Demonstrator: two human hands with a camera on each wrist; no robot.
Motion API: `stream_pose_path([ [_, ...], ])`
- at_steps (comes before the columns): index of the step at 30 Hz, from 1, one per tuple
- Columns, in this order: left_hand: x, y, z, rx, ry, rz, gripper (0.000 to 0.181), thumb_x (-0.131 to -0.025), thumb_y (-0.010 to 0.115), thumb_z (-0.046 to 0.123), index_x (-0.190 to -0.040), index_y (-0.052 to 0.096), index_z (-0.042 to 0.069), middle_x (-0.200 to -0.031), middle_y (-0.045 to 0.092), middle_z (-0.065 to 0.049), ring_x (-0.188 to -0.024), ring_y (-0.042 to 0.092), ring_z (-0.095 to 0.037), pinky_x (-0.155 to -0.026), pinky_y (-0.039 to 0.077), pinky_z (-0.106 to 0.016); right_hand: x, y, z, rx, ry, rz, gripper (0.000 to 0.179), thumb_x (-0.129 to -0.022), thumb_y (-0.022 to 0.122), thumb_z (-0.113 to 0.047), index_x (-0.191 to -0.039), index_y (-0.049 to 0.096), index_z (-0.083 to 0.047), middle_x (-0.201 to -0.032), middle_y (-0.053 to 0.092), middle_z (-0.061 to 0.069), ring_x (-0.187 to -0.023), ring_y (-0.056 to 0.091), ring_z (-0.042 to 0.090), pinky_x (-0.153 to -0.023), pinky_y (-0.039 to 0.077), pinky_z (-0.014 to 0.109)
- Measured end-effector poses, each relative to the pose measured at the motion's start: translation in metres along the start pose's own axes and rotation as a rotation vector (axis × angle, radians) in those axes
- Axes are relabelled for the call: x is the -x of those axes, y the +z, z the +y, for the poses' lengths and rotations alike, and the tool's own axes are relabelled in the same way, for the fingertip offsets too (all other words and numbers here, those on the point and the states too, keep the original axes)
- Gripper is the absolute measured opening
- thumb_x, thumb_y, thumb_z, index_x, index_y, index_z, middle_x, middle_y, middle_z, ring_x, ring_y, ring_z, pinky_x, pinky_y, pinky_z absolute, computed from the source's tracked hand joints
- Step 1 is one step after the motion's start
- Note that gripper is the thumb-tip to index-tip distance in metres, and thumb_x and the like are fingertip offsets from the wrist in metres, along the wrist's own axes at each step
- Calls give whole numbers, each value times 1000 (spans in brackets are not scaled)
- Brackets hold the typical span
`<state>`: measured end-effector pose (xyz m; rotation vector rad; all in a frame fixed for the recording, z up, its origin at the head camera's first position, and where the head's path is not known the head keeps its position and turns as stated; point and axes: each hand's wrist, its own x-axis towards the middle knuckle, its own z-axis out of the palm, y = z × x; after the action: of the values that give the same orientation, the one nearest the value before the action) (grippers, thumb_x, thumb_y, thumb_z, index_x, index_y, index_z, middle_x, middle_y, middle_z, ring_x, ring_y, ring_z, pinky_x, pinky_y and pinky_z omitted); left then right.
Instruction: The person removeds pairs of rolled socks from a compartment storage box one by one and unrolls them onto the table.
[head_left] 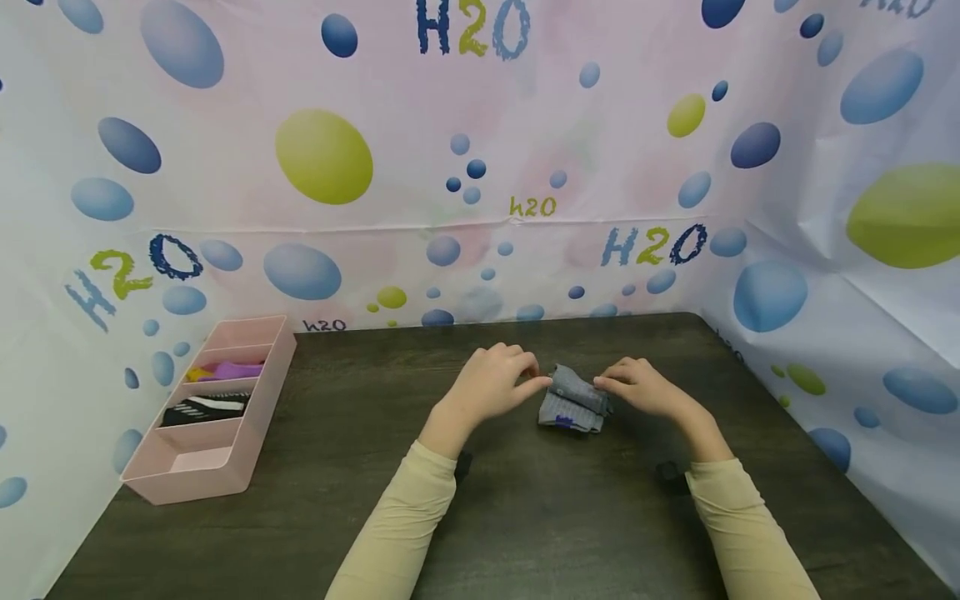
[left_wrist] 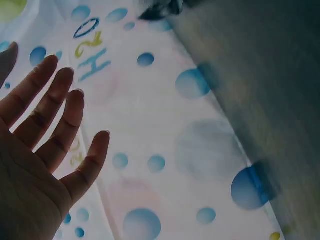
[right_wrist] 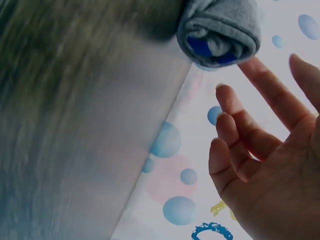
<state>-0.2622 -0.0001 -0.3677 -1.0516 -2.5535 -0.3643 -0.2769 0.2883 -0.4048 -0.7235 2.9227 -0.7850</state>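
A grey sock (head_left: 573, 400) lies on the dark table, partly rolled up, with a small blue patch on its flat front part. In the right wrist view the end of the rolled sock (right_wrist: 220, 37) shows blue inside the coil. My left hand (head_left: 495, 381) is at the roll's left end, thumb and forefinger close to it. Seen from the left wrist, the left hand (left_wrist: 45, 130) has its fingers spread and fairly straight. On the other side, my right hand (head_left: 641, 387) has its forefinger at the roll's right end. The right hand's (right_wrist: 270, 150) thumb stands apart from the sock.
A pink divided box (head_left: 262, 417) stands at the table's left side. One compartment holds purple (head_left: 236, 370) and yellow cloth, another holds black-and-white striped cloth (head_left: 206, 409). A patterned sheet (head_left: 495, 275) hangs behind the dark table (head_left: 360, 517) and along its sides.
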Motion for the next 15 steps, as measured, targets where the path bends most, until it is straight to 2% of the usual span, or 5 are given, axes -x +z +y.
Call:
stream_pose_path([
  [4, -2, 12, 10, -37, -24, -136, 28, -94, 58, 49, -100, 71, 25, -97, 69, 7, -90, 63, -15, -74, 51, -33, -3, 4, -3, 25, 18, 11, 22, -95, 63, -27, -99, 72, -7, -103, 64, 13, -97, 53, 29, -79, 45, 46],
  [8, -4, 23, 23, -60, -45, -303, 38, -94, 55, 54, -118, 67, 27, -117, 65, 5, -113, 58, -18, -90, 50, -42, -4, 6, -8, 74, 51, 17, 22, -90, 69, -28, -97, 68, -7, -105, 61, 16, -99, 50, 34, -82, 43, 52],
  [11, -4, 30, 34, -77, -37, -396, 46, -93, 55, 56, -130, 61, 29, -132, 60, 5, -125, 52, -19, -97, 47, -45, -5, 8, -10, 124, 64, 19, 23, -88, 71, -29, -96, 67, -8, -104, 62, 16, -98, 51, 35, -81, 43, 54],
  [15, -1, 39, 47, -76, -30, -496, 55, -91, 57, 58, -140, 53, 31, -144, 51, 5, -134, 46, -20, -102, 44, -48, -6, 10, -12, 181, 74, 11, 24, -86, 73, -30, -95, 66, -9, -103, 63, 14, -97, 53, 35, -78, 44, 55],
])
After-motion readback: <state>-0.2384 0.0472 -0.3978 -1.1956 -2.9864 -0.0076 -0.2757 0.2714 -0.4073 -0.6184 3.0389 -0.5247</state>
